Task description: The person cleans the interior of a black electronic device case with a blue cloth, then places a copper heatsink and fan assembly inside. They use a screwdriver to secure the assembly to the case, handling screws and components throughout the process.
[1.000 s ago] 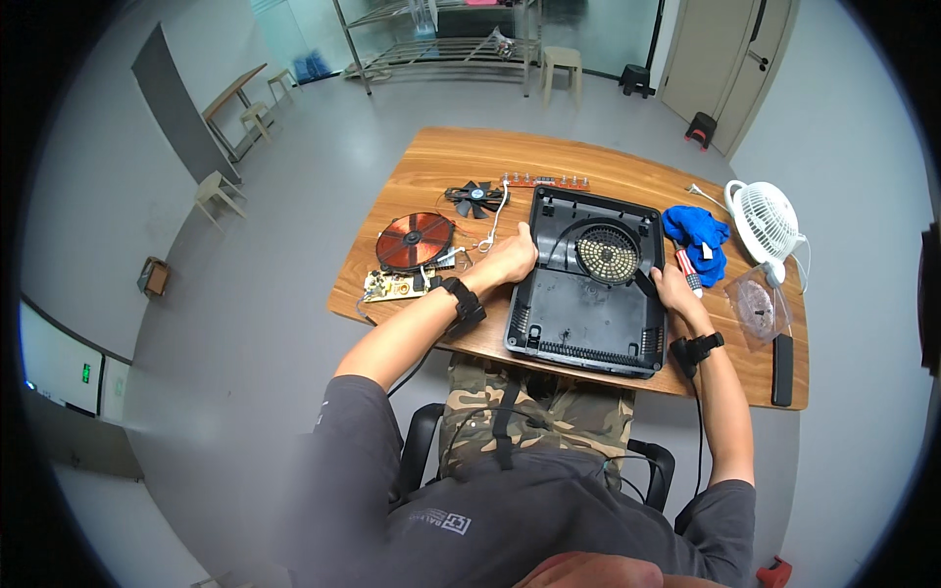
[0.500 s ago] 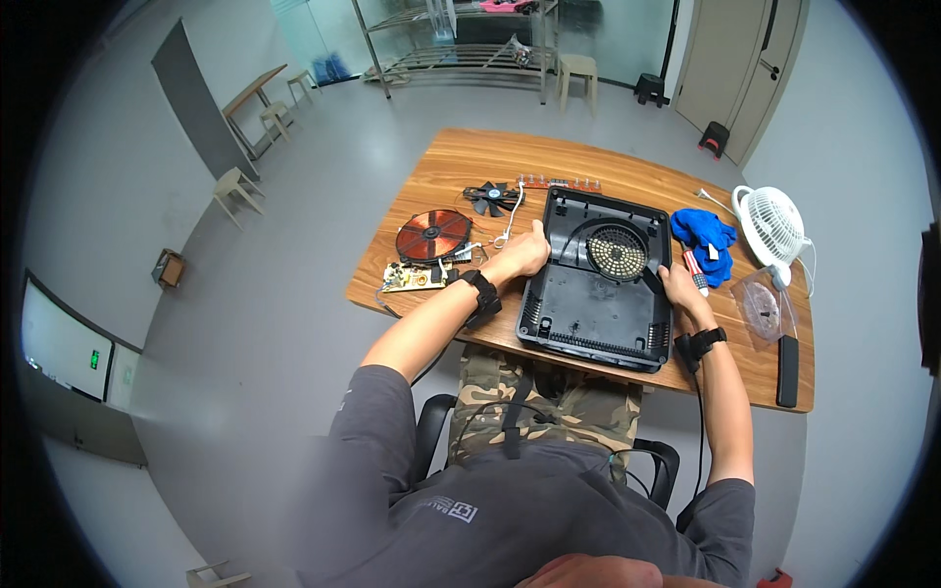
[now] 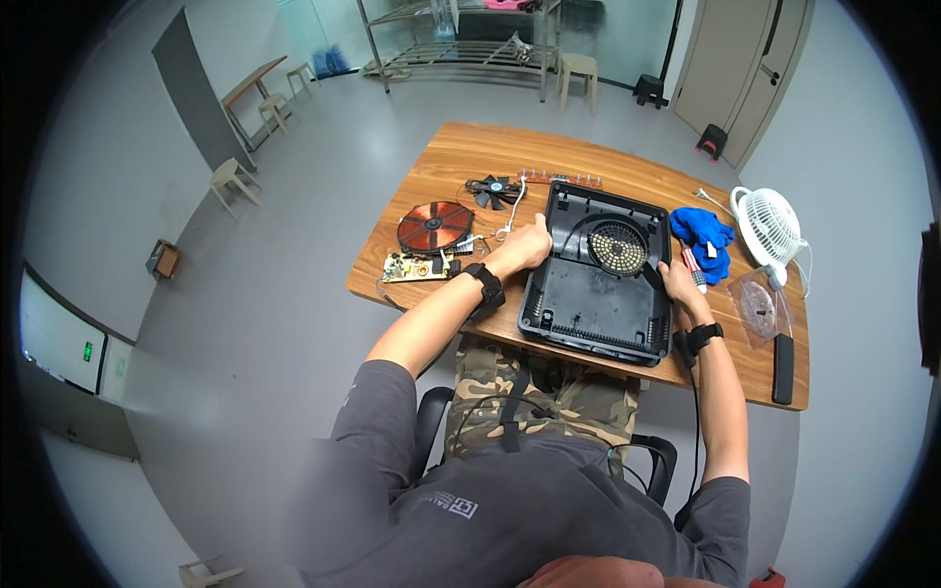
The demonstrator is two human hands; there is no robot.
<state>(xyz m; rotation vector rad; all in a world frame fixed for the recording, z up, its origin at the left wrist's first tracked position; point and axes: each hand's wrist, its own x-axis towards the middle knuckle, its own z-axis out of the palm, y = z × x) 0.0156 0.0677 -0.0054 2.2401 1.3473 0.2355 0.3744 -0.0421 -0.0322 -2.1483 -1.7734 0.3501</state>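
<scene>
In front of me on the table lies an open black plastic housing (image 3: 598,304), shaped like the bottom shell of an induction cooker, with a round vent grille (image 3: 618,246) in its far half. My left hand (image 3: 529,243) grips its left side wall. On the opposite wall my right hand (image 3: 678,281) is closed, its fingertips partly hidden by the shell. Left of the housing are a copper coil disc (image 3: 435,227), a circuit board (image 3: 420,267) and a small black fan (image 3: 494,190). A narrow red circuit strip (image 3: 561,178) sits behind the shell.
Right of the housing lie a blue cloth (image 3: 702,240), a red-and-white tube-like item (image 3: 694,268), a white desk fan (image 3: 769,227), a clear plastic bag (image 3: 759,309) and a black bar (image 3: 783,369). A white cable (image 3: 516,216) runs near the shell's left wall. The table edge (image 3: 578,365) is close to me.
The whole view has shifted slightly. Both hands stay on the side walls of the housing, and nothing on the table has visibly moved.
</scene>
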